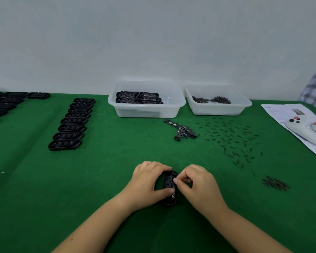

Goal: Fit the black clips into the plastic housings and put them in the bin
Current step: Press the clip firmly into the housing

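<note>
Far left, two rows of empty housings (69,123) wait on the table (35,179), so plenty left; the left bin (146,99) holds approx 4+ finished units, and loose frames (183,131) plus scattered black clips (230,137) lie right of centre, w/ a second bin (219,101) behind. Near front edge, left hand (150,179) grips the current housing (170,187) while right hand (193,181) pinches at its top, prob. seating a clip. Open green cloth lies btw hands and bin; paper and controllers (306,128) sit at the right edge.
</note>
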